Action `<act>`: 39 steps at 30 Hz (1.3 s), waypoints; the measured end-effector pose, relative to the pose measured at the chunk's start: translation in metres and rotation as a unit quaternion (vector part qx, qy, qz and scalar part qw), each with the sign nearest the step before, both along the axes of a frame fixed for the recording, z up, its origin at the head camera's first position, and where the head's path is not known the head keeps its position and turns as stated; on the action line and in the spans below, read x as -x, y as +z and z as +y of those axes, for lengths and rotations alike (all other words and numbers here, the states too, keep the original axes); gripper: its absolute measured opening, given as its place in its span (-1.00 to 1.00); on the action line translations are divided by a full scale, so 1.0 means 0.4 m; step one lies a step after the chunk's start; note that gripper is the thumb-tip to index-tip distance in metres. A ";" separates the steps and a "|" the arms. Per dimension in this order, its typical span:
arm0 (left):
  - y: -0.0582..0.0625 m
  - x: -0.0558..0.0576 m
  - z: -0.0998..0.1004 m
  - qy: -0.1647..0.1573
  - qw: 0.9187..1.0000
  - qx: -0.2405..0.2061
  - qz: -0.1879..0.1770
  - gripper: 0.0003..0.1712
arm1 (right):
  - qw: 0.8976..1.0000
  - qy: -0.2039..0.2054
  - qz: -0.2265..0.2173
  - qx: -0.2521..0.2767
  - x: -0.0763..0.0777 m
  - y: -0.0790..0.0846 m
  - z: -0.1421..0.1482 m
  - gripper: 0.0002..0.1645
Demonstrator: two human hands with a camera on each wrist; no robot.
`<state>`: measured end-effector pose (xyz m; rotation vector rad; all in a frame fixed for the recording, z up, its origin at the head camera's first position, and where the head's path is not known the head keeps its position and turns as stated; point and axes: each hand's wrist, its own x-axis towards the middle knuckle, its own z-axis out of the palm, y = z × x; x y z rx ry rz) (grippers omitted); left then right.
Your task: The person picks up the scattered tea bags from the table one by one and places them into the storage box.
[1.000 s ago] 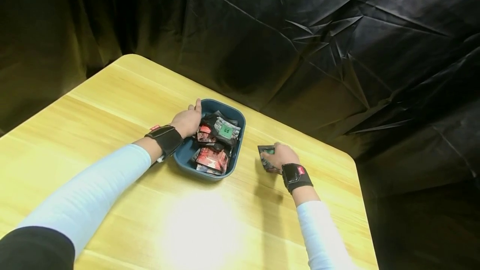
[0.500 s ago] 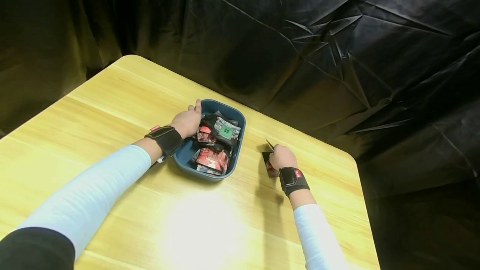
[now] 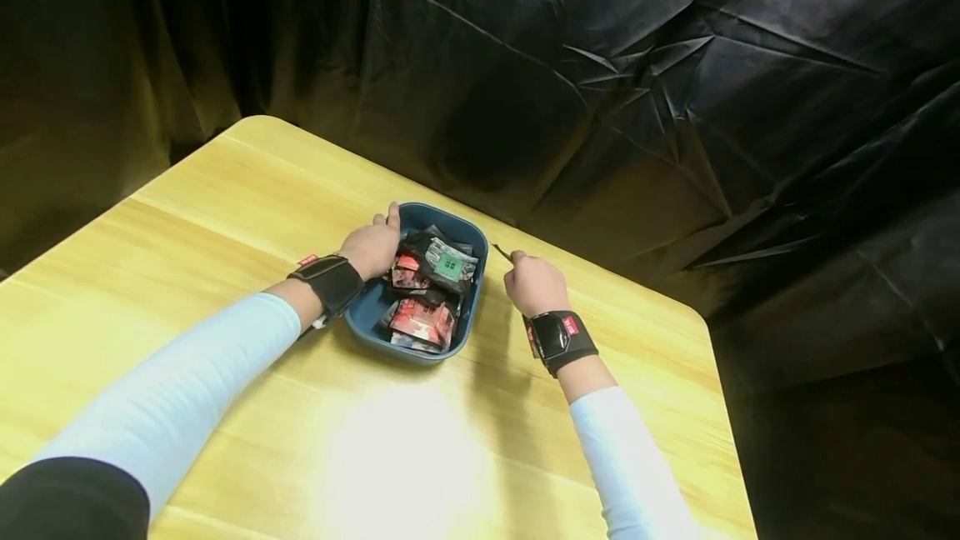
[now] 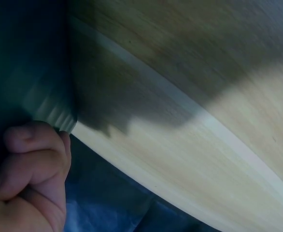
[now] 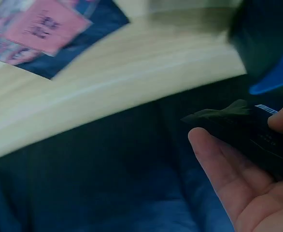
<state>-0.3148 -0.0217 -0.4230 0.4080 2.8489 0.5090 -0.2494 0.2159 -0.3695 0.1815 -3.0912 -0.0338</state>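
Note:
A dark blue plastic bin stands on the table, with several black packets bearing red or green labels inside. My left hand holds the bin's left side; in the left wrist view its curled fingers lie against the outer wall. Just right of the bin, above the table, my right hand pinches a dark packet between thumb and fingers. Only a thin edge of that packet shows in the head view. A red-labelled packet lies on the table, mostly hidden behind my right wrist in the head view.
The light wooden table has rounded corners, and its far edge runs close behind the bin. Black sheeting hangs beyond that edge. A bright glare covers part of the near tabletop.
My right hand has lifted the green-labelled packet off the red-labelled one and carried it left and away from me toward the bin. My left hand keeps its place on the bin.

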 end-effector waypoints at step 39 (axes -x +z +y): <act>-0.008 -0.001 0.001 0.003 1.000 -0.005 0.005 -0.18 | 0.998 0.000 -0.058 0.028 0.017 0.005 -0.007 -0.26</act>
